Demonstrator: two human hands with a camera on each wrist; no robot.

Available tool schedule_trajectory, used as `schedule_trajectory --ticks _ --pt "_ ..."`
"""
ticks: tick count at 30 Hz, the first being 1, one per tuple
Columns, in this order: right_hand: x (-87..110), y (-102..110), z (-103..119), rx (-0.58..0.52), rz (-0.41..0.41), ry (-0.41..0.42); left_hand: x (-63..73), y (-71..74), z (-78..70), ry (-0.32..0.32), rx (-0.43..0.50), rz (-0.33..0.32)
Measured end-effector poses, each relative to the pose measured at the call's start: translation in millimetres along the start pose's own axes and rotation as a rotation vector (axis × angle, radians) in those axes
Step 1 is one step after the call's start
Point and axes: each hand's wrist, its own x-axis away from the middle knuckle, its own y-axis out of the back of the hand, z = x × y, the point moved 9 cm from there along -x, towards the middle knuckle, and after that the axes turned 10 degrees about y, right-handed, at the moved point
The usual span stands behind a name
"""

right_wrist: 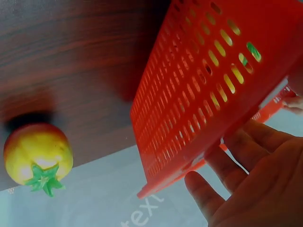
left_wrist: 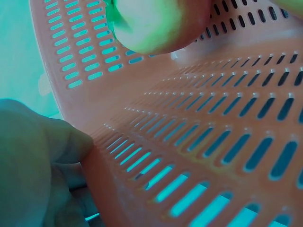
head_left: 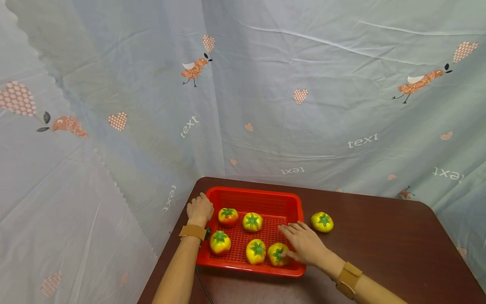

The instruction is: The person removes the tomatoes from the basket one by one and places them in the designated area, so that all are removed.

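A red slotted plastic basket (head_left: 243, 267) stands on the table and holds several yellow-and-red tomatoes with green star-shaped tops, one of them a tomato (head_left: 252, 222) near the middle. At the basket's left rim my left hand (head_left: 200, 210) grips the edge, thumb inside and fingers outside in the left wrist view. My right hand (head_left: 305, 244) lies over the right rim, its thumb above the front-right tomato (head_left: 276, 255). In the right wrist view its fingers (right_wrist: 246, 151) are extended along the rim, not curled round it. Another tomato (head_left: 322, 222) sits on the table, right of the basket.
The dark brown table (head_left: 379, 245) extends to the right. A pale curtain (head_left: 265, 84) printed with birds and hearts hangs behind and along the left side. A thin black cable (head_left: 203, 283) runs down from near the left wrist.
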Motion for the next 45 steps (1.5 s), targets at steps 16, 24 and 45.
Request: schedule_trajectory --ticks 16,24,45 --pt "-0.8 -10.8 12.0 -0.018 0.099 0.054 -2.3 -1.2 0.1 0.009 0.001 0.011" --pt "-4.8 -13.2 17.4 0.006 0.141 0.08 -2.6 0.9 -0.8 0.001 -0.016 0.002" --pt "-16.0 -35.5 19.5 0.048 0.218 0.024 -0.4 0.7 -0.5 0.002 -0.01 0.003"
